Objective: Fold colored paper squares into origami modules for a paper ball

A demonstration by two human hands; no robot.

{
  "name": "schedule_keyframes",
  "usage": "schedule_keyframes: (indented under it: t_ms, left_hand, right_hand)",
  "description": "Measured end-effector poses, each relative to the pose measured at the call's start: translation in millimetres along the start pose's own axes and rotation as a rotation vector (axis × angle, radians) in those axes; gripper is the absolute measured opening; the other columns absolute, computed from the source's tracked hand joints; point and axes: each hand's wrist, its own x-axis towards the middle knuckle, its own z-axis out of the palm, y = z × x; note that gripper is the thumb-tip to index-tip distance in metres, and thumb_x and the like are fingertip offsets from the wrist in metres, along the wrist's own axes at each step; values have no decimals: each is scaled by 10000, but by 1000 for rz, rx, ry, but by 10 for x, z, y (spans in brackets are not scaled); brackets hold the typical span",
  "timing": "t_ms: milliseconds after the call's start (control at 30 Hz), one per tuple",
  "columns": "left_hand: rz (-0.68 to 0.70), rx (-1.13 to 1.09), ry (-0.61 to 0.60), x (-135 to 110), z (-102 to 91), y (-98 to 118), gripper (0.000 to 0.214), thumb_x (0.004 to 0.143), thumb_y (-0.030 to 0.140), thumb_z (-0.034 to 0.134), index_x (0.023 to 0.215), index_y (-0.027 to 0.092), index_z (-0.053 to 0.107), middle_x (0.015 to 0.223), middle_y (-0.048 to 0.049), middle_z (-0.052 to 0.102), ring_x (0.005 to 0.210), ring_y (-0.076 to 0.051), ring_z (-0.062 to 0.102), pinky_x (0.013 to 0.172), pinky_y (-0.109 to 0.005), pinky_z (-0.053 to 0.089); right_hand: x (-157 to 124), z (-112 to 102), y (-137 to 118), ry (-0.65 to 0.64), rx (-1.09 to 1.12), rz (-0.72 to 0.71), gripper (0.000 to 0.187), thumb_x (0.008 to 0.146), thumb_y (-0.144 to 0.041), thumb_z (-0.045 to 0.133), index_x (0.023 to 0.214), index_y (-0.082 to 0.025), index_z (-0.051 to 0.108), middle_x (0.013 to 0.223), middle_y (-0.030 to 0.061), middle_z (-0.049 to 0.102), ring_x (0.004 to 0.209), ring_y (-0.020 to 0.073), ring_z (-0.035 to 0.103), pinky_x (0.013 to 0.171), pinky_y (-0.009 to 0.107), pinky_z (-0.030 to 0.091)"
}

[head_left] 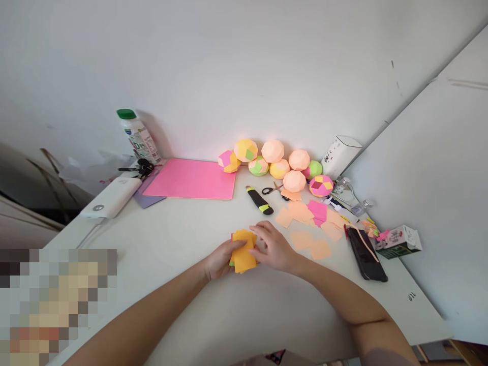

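Note:
My left hand and my right hand meet over the white table, both closed on a folded paper piece of orange sheets with a green and a pink edge showing. The left fingers grip it from the left side and underneath. The right fingers press on its top right. Loose peach and pink paper squares lie just to the right of my right hand.
Several folded paper balls line the wall. A large pink sheet, a highlighter, small scissors, a white power bank, a bottle, a black phone and a small carton also lie on the table.

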Motion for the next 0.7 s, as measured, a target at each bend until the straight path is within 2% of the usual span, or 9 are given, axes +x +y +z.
schedule_keyframes:
  t_ms: [67, 100, 133, 200, 300, 433, 533, 600, 700]
  left_hand:
    - [14, -32, -25, -2, 13, 2, 299, 801, 365, 575, 936, 107, 645, 892, -113, 675, 812, -233, 625, 700, -323, 463]
    - [19, -44, -37, -9, 32, 3, 283, 793, 343, 571, 930, 109, 648, 888, -111, 679, 823, -237, 626, 719, -330, 466]
    - [20, -46, -42, -19, 59, 1, 273, 785, 321, 572, 951, 117, 646, 886, -104, 682, 835, -242, 628, 727, -334, 469]
    - [4, -15, -50, -44, 120, -12, 308, 765, 268, 589, 1049, 151, 615, 914, -89, 684, 867, -253, 630, 717, -338, 472]
    - [-5, 19, -109, -78, 193, -48, 433, 714, 176, 630, 1142, 191, 564, 926, -66, 675, 885, -249, 627, 708, -332, 473]
    - [69, 58, -165, -90, 221, -71, 347, 697, 139, 656, 1039, 174, 611, 823, -44, 644, 828, -211, 612, 712, -315, 468]
    - [129, 108, -166, -85, 226, -54, 275, 703, 145, 678, 975, 163, 635, 797, -41, 637, 791, -189, 602, 689, -291, 461]
    - [142, 121, -179, -83, 232, -42, 275, 715, 160, 685, 985, 168, 634, 812, -45, 644, 780, -183, 601, 675, -284, 462]
    - [143, 136, -199, -81, 231, -43, 275, 722, 160, 679, 991, 182, 624, 807, -41, 646, 790, -192, 605, 664, -289, 469]
  right_hand:
    - [-28, 4, -47, -92, -211, -123, 770, 748, -426, 682, 1385, -174, 329, 1405, 187, 332, 1312, 323, 318, 1008, 498, 395]
    - [-43, 16, -67, -139, -294, -174, 906, 712, -485, 710, 1423, -158, 255, 1467, 204, 233, 1371, 345, 192, 1062, 527, 314]
    - [-57, 35, -84, -177, -358, -219, 1017, 680, -535, 726, 1446, -135, 189, 1503, 220, 138, 1396, 359, 95, 1094, 543, 245]
    - [-81, 84, -101, -218, -436, -283, 1132, 651, -580, 731, 1458, -91, 106, 1521, 248, 18, 1406, 369, -6, 1120, 552, 159]
    - [-95, 150, -91, -215, -448, -315, 1116, 691, -568, 700, 1460, -82, 55, 1515, 262, 46, 1405, 355, 46, 1120, 553, 138]
    - [-83, 180, -60, -140, -360, -342, 989, 776, -477, 633, 1464, -115, 20, 1444, 235, 286, 1347, 314, 256, 1097, 547, 203]
    - [-76, 182, -45, -88, -332, -368, 969, 791, -445, 615, 1458, -107, -1, 1457, 263, 242, 1370, 324, 209, 1079, 562, 227]
    - [-77, 183, -36, -100, -332, -380, 1000, 783, -459, 626, 1456, -99, -20, 1479, 275, 187, 1391, 330, 153, 1081, 569, 219]
    - [-79, 178, -26, -128, -319, -433, 959, 824, -420, 592, 1458, -113, -58, 1469, 242, 255, 1375, 291, 220, 1109, 546, 183]
